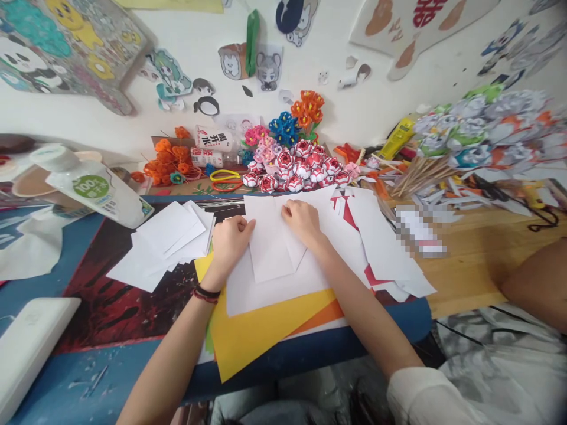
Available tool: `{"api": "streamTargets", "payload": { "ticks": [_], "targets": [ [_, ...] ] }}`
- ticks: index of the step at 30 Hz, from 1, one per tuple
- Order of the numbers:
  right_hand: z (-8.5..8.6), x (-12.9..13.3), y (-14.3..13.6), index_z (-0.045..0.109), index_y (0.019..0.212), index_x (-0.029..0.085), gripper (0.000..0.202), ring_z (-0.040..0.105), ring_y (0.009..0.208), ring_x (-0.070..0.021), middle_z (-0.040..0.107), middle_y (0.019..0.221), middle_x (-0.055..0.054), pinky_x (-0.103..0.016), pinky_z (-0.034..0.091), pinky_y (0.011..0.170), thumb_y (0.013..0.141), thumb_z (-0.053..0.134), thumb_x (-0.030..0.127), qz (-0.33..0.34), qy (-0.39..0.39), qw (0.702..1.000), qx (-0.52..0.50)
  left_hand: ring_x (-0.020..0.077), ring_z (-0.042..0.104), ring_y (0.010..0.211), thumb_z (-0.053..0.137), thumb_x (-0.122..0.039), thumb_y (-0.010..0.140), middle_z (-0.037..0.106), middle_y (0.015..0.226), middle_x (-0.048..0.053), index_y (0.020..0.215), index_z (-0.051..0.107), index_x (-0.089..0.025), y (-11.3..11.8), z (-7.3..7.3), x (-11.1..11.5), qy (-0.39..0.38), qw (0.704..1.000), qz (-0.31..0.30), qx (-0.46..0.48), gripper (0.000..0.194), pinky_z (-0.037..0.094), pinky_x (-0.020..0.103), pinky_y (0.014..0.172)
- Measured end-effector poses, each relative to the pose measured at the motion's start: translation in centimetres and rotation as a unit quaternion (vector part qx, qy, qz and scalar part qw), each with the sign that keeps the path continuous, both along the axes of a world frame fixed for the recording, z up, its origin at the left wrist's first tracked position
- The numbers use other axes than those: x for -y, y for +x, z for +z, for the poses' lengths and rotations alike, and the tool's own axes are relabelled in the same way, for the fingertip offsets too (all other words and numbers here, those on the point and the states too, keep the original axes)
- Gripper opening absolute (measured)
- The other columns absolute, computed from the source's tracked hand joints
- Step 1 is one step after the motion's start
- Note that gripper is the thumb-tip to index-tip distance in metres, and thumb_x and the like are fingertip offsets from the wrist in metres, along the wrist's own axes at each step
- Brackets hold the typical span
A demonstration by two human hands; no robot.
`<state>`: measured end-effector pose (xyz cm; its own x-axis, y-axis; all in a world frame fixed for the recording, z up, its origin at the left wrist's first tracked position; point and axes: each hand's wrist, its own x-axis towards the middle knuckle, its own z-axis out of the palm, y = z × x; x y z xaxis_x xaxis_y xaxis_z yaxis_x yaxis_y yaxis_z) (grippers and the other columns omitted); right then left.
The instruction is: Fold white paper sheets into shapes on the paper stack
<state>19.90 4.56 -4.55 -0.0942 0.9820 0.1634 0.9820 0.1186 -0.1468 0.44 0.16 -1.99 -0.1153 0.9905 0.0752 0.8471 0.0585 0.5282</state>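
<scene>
L hand: your fingers curled in, thumb pinching the L edge of the white sheet, frame ctr; dark & red bands round your wrist.
R hand: yours too is curled, fingertips close together on the same sheet's upper R; exact hold btwn thumb & finger hard to see.
White sheet: mid-frame, thin, smooth, matte; slanted edge down the middle & pointed flap low R. Looks doubled over, tho overlap of 2 pcs poss.
Progress: I'd judge you're mid-fold, edges not yet squared. Smaller white pieces, L of ctr, sit in a loose fanned pile, prob. already cut. Bigger stock under your hands looks uncut; can't tell how many pcs remain.
Under it: large white paper, then yellow paper, w/ orange paper peeking out lower ctr, flat & crisp-cornered.
R of ctr: white sheets overlapping, red paper showing btwn.
Upper ctr: red-and-white flowers, rounded, layered petals, clustered; fuzzy-looking blue flowers & orange flowers behind.
Upper R: thin wooden sticks, bundled, beside paper scraps.
L side: white plastic bottle, smooth, round-shouldered.
R edge: another person's bare arm.
</scene>
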Motion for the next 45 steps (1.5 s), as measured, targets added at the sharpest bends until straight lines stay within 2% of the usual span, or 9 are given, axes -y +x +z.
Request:
{"api": "streamTargets", "payload": {
  "ticks": [5, 11, 15, 19, 24, 28, 34, 40, 45],
  "targets": [
    [0.0, 0.1, -0.2, 0.062, 0.107, 0.019, 0.033, 0.065, 0.086, -0.0222, 0.071, 0.1, -0.009, -0.029, 0.036, 0.069, 0.101, 0.034, 0.034, -0.002, -0.009, 1.0, 0.011, 0.0199, 0.058, 0.065, 0.052, -0.04, 0.085, 0.067, 0.066, 0.003, 0.063, 0.056, -0.022, 0.0, 0.0, 0.0, -0.027, 0.999, -0.015, -0.043, 0.029, 0.032, 0.029, 0.06],
    [0.2, 0.1, -0.2, 0.062, 0.11, 0.018, 0.034, 0.065, 0.09, -0.0232, 0.07, 0.105, -0.012, -0.029, 0.038, 0.073, 0.101, 0.033, 0.034, 0.001, -0.024, 1.0, 0.014, 0.0179, 0.054, 0.061, 0.052, -0.038, 0.083, 0.065, 0.064, 0.003, 0.06, 0.056, -0.021, -0.5, 0.0, -0.1, -0.036, 0.998, -0.037, -0.04, 0.029, 0.031, 0.028, 0.059],
    [0.0, 0.0, -0.2, 0.062, 0.109, 0.018, 0.033, 0.065, 0.088, -0.0227, 0.07, 0.103, -0.011, -0.029, 0.038, 0.071, 0.101, 0.035, 0.033, -0.002, -0.018, 1.0, 0.011, 0.0156, 0.05, 0.057, 0.052, -0.038, 0.082, 0.061, 0.059, 0.001, 0.058, 0.053, -0.02, -1.0, -0.4, 0.0, -0.026, 0.998, -0.052, -0.008, 0.03, 0.03, 0.028, 0.058],
    [-0.2, 0.0, 0.2, 0.063, 0.102, 0.019, 0.029, 0.064, 0.084, -0.021, 0.07, 0.099, -0.008, -0.029, 0.035, 0.067, 0.099, 0.038, 0.032, 0.005, 0.001, 1.0, -0.007, 0.0147, 0.051, 0.056, 0.051, -0.048, 0.084, 0.062, 0.058, 0.001, 0.062, 0.057, -0.02, -1.4, -0.3, 0.5, -0.018, 0.998, -0.049, 0.042, 0.036, 0.032, 0.027, 0.058],
    [0.0, 1.0, 0.6, 0.063, 0.094, 0.019, 0.024, 0.06, 0.084, -0.019, 0.068, 0.096, -0.006, -0.028, 0.035, 0.068, 0.097, 0.043, 0.032, 0.029, 0.008, 0.999, -0.039, 0.0142, 0.051, 0.05, 0.046, -0.057, 0.086, 0.06, 0.05, 0.001, 0.055, 0.057, -0.019, -1.3, 0.4, 1.7, -0.1, 0.985, -0.073, 0.117, 0.05, 0.036, 0.026, 0.056],
    [0.0, 2.2, 0.4, 0.064, 0.093, 0.017, 0.025, 0.059, 0.092, -0.0203, 0.067, 0.098, -0.009, -0.029, 0.036, 0.074, 0.097, 0.041, 0.027, 0.042, 0.04, 0.998, -0.026, 0.0139, 0.052, 0.051, 0.052, -0.048, 0.083, 0.062, 0.051, 0.0, 0.052, 0.056, -0.02, -0.9, 0.5, 2.3, -0.107, 0.987, -0.074, 0.099, 0.042, 0.036, 0.026, 0.057],
    [0.2, 2.6, 0.2, 0.068, 0.096, 0.021, 0.033, 0.063, 0.082, -0.0205, 0.072, 0.095, -0.006, -0.03, 0.035, 0.068, 0.098, 0.035, 0.027, 0.033, -0.035, 0.999, 0.009, 0.0161, 0.054, 0.054, 0.047, -0.054, 0.084, 0.063, 0.052, 0.001, 0.055, 0.062, -0.02, -0.5, 0.7, 2.3, -0.106, 0.988, -0.038, 0.108, 0.047, 0.036, 0.027, 0.057],
    [0.5, 2.4, 0.2, 0.07, 0.099, 0.021, 0.032, 0.065, 0.084, -0.0216, 0.074, 0.097, -0.008, -0.029, 0.036, 0.069, 0.097, 0.039, 0.029, 0.026, -0.04, 0.999, 0.017, 0.0159, 0.055, 0.056, 0.051, -0.038, 0.079, 0.065, 0.055, 0.001, 0.052, 0.058, -0.021, -0.7, 0.6, 2.4, -0.097, 0.991, -0.068, 0.065, 0.033, 0.035, 0.027, 0.06],
    [0.6, 2.6, 0.1, 0.072, 0.1, 0.021, 0.032, 0.066, 0.085, -0.0227, 0.074, 0.097, -0.009, -0.03, 0.038, 0.07, 0.097, 0.041, 0.029, 0.021, -0.04, 0.999, 0.015, 0.0177, 0.056, 0.058, 0.051, -0.036, 0.08, 0.066, 0.056, 0.001, 0.055, 0.056, -0.022, -1.1, 0.3, 2.2, -0.088, 0.993, -0.076, 0.019, 0.03, 0.036, 0.028, 0.063]
  ]
}}
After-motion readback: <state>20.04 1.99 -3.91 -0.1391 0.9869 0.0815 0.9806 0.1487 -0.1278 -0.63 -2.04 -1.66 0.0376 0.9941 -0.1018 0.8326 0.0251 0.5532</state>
